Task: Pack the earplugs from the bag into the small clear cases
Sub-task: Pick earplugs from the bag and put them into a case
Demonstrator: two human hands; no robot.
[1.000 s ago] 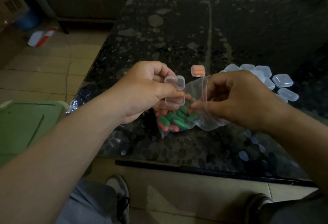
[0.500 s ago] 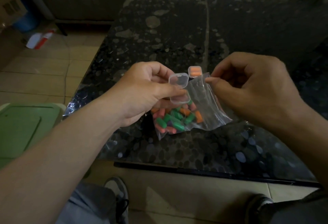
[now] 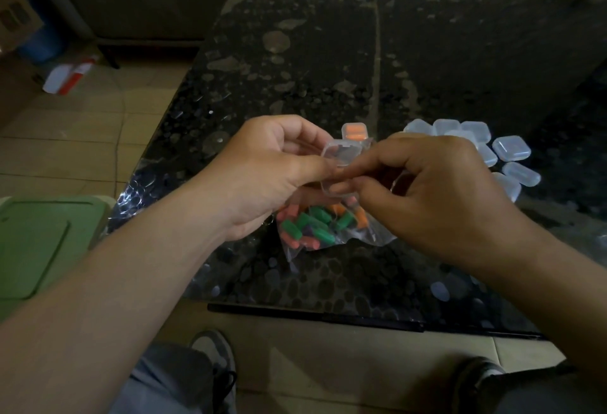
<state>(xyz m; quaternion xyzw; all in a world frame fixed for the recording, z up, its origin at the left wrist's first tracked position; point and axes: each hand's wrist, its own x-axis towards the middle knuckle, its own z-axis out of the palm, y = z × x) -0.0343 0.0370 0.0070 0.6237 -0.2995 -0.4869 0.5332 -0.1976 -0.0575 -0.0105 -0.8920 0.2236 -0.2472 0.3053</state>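
Glossy speckled stone table; clear plastic bag

held case interior hidden by hands, bag top covered

My clear plastic bag shows green, orange and purple foam earplugs; one small clear square case shows orange. The black stone desk is mottled with grey pebble shapes.

The light is dim and flat. It comes from the left: the tiled floor and the left hand look paler than the right hand. The far right of the table sinks into near-black shadow. Small reflections glint on its glossy left edge, and the clear case shows a faint sheen. The wide lens bends lines at the borders.
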